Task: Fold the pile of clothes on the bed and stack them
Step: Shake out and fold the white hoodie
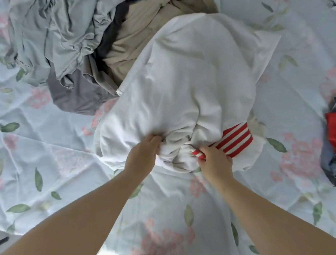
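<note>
Left hand (143, 155), right hand (214, 162) — both bare; forearms bare right to frame edge.

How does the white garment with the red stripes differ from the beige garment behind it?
The white garment has a red-striped band; the beige garment is plain. The left hand and right hand grip the white garment; the beige garment lies untouched. The white garment partly covers the beige garment. Both are crumpled, not yet folded.

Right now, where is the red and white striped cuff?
Head view, right of centre: the striped cuff lies on the white garment, pinched by the right hand.
</note>
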